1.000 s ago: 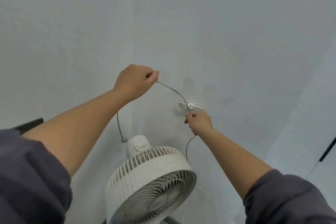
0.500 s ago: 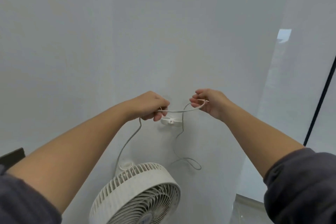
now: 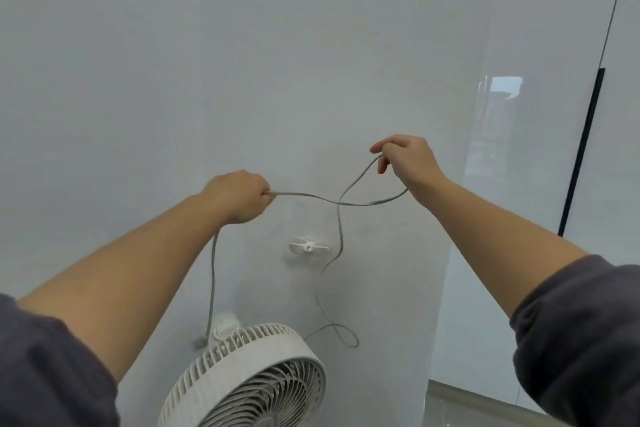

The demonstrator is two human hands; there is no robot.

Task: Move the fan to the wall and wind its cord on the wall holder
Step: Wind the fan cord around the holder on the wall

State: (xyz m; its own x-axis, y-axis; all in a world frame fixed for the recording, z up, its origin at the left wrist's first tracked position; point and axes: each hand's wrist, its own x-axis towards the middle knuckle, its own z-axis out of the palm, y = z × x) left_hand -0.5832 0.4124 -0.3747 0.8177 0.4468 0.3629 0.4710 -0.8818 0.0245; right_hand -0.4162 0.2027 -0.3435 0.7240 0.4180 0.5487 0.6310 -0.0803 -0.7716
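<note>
A white round fan stands against the white wall at the bottom centre, grille facing me. Its grey cord rises from the fan's back into my left hand, which is closed on it. From there the cord runs right into my right hand, pinched between the fingers, forming a loop that crosses itself. The free end hangs down past the holder and curls near the fan. The white cross-shaped wall holder sits on the wall below and between my hands; no cord is wrapped on it.
A glossy white panel adjoins the wall on the right, with a dark vertical strip beyond it. A pale floor ledge shows at the bottom right. Dark sleeves frame both lower corners.
Both hands have risen above the holder and spread apart, drawing the cord into a wider crossed loop. The right hand moved up and right; the view tilted upward.
</note>
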